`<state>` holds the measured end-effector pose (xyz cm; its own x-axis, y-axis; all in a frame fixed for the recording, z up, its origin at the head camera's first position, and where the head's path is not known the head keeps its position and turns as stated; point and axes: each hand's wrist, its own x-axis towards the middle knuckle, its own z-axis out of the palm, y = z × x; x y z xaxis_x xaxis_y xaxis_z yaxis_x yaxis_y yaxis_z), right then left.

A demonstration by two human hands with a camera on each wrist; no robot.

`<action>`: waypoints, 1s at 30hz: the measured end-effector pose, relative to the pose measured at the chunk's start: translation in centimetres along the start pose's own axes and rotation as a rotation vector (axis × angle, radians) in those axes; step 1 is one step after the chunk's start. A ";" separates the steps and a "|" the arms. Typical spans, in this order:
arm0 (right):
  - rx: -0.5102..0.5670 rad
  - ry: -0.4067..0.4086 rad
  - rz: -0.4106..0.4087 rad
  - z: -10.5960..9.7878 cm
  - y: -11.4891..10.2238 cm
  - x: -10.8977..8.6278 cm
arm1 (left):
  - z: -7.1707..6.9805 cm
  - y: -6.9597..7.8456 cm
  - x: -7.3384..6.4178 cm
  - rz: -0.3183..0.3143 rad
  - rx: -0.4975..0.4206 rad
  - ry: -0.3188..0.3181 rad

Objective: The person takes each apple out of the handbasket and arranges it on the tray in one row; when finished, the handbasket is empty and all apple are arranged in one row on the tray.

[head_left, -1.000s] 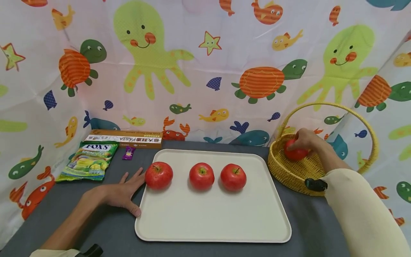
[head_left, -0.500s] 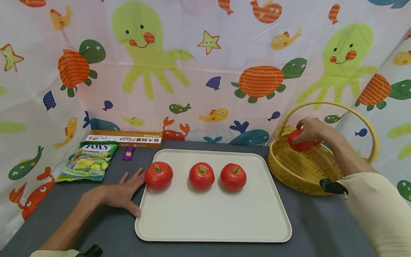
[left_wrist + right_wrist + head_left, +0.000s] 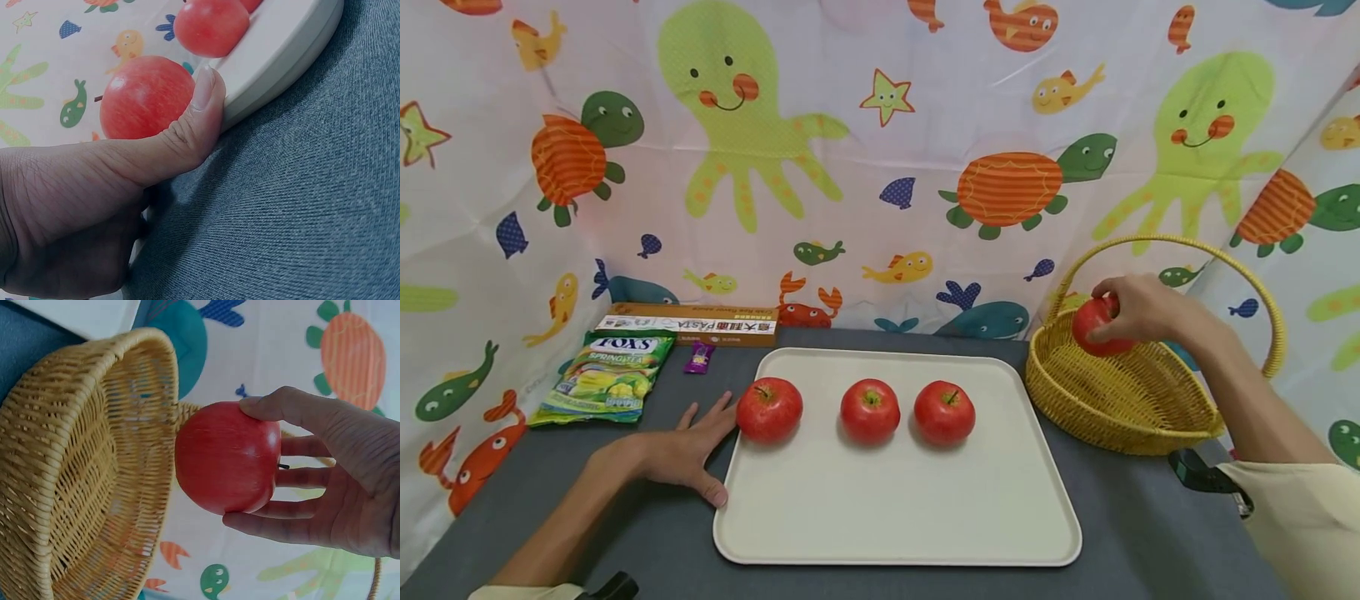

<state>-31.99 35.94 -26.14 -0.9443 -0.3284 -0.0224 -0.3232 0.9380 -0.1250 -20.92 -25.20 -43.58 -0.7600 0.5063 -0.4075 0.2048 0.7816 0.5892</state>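
Note:
My right hand [image 3: 1153, 310] grips a red apple [image 3: 226, 457] between thumb and fingers, over the back of the yellow wicker basket [image 3: 1105, 408] and under its arched handle. In the right wrist view the apple is beside the basket's opening, stem toward the palm. My left hand [image 3: 688, 454] lies with fingers spread at the left edge of the cream tray [image 3: 895, 508]. Its thumb [image 3: 203, 100] touches the tray's rim, and the fingers reach the leftmost apple [image 3: 769, 410]. Two more apples, a middle one [image 3: 870, 412] and a right one [image 3: 944, 413], sit along the tray's back half.
Left of the tray lie a green snack bag [image 3: 606, 377], a small purple wrapped sweet [image 3: 699, 357] and a brown pasta box [image 3: 692, 323] against the curtain. A sea-animal curtain [image 3: 865, 167] stands behind and at both sides of the grey table [image 3: 1120, 517].
My right hand has lifted the apple up from inside the basket, and its forearm has swung rightward. The left hand and the apples on the tray stay in place.

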 end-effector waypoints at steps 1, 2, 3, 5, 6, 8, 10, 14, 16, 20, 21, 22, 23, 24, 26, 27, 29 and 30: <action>-0.007 0.004 -0.008 0.0 -0.2 -0.3 | 0.0 0.0 0.0 -0.001 0.000 -0.001; -0.011 0.009 -0.013 0.1 -0.5 -0.5 | 0.0 0.0 0.0 0.002 -0.001 -0.001; -0.011 0.010 -0.019 0.1 -0.7 -0.7 | 0.0 0.0 -0.1 0.007 -0.005 0.001; -0.011 0.013 -0.025 0.2 -1.1 -1.1 | -0.1 0.1 -0.1 0.013 -0.010 0.003; -0.006 0.012 -0.027 0.3 -1.3 -1.3 | -0.1 0.1 -0.2 0.018 -0.011 0.005; 0.001 0.012 -0.035 0.4 -1.7 -1.6 | -0.2 0.1 -0.2 0.030 -0.013 0.008; 0.010 0.010 -0.041 0.6 -2.2 -1.9 | -0.2 0.2 -0.2 0.035 -0.010 0.007; 0.022 0.014 -0.055 1.1 -3.3 -2.8 | -0.1 0.3 -0.3 0.046 -0.008 0.007; 0.029 0.022 -0.070 1.4 -4.0 -3.1 | -0.1 0.2 -0.3 0.047 -0.009 0.009; 0.042 0.030 -0.111 2.3 -5.4 -3.3 | -0.1 0.0 -0.4 0.041 -0.014 0.007; 0.046 0.029 -0.122 2.6 -5.8 -3.3 | 0.0 0.0 -0.4 0.037 -0.010 0.006; 0.050 0.028 -0.129 2.8 -6.1 -3.3 | 0.0 -0.1 -0.3 0.037 -0.010 0.005; 0.056 0.025 -0.139 3.1 -6.4 -3.2 | 0.0 -0.1 -0.3 0.034 -0.009 0.003; 0.064 0.020 -0.144 3.4 -6.8 -3.2 | 0.0 -0.1 -0.3 0.038 -0.010 0.003; 0.092 0.016 -0.164 3.9 -7.3 -3.1 | 0.0 -0.1 -0.2 0.038 -0.001 0.004; 0.107 0.013 -0.175 4.2 -7.6 -3.1 | -0.1 -0.2 -0.2 0.040 0.001 0.007; 0.145 0.007 -0.202 4.8 -8.0 -2.9 | -0.1 -0.1 -0.2 0.044 0.007 0.008; 0.165 0.000 -0.211 5.1 -8.1 -2.9 | -0.1 -0.1 -0.2 0.046 0.010 0.008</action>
<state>-26.34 28.70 -30.09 -0.8569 -0.5151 0.0211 -0.4987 0.8179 -0.2870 -20.88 -25.43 -43.48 -0.7545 0.5391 -0.3743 0.2460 0.7611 0.6002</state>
